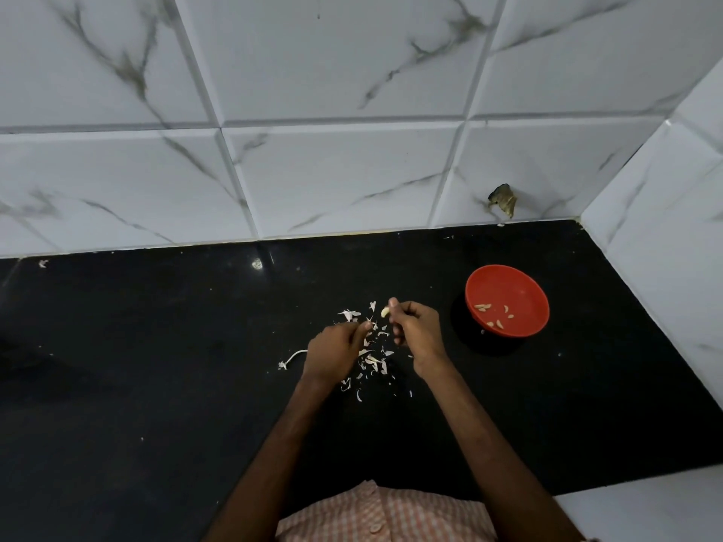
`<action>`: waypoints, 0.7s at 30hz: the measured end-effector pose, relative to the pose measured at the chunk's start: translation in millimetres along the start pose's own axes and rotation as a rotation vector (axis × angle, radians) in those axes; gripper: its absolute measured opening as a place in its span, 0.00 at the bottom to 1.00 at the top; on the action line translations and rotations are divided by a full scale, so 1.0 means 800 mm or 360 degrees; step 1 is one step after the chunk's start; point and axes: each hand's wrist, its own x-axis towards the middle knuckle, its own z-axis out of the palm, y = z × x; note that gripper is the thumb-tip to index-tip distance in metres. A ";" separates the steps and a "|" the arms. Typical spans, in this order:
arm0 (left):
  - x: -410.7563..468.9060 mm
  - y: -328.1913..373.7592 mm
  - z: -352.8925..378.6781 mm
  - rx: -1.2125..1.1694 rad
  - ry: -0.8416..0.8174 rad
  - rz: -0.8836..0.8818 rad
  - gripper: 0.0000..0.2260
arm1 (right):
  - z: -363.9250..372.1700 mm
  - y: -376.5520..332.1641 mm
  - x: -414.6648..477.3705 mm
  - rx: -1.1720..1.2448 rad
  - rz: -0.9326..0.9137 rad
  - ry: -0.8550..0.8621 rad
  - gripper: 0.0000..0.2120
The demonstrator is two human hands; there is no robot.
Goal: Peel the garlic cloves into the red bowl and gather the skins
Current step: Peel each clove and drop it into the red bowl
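Head view. Clove (385, 311) small, light, firm; peeled face likely slick, so grip across sides near blunt end. Pinched at thumb and forefinger tips of right hand (416, 334), above counter (156, 346), left of red bowl (520, 283), apart from it. Left hand (332, 352) fingers curled over skins (371, 359); pinching any or not, cannot tell. Skins papery, featherlight, scattered between hands.

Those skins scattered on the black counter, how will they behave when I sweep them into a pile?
The skins look thin, curled and papery, so they are probably very light and apt to scatter under a quick sweep. The counter looks glossy, so they should slide easily, though flat flakes may get left behind.
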 end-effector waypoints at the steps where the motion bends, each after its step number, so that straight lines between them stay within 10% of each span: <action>1: 0.001 0.001 0.000 0.0151 -0.0043 0.0028 0.23 | 0.000 -0.001 -0.001 0.0008 -0.0001 0.0001 0.10; 5: 0.007 -0.001 -0.002 0.0401 -0.0077 0.0134 0.11 | 0.000 -0.002 -0.003 0.0020 0.0015 0.0001 0.09; 14: 0.007 0.007 -0.016 0.0548 0.0171 0.0120 0.21 | 0.002 -0.011 -0.009 0.0469 0.0240 -0.0114 0.04; 21: 0.004 0.024 -0.013 -0.0986 0.0399 0.0260 0.07 | 0.005 -0.006 -0.009 0.0799 0.0465 -0.0213 0.06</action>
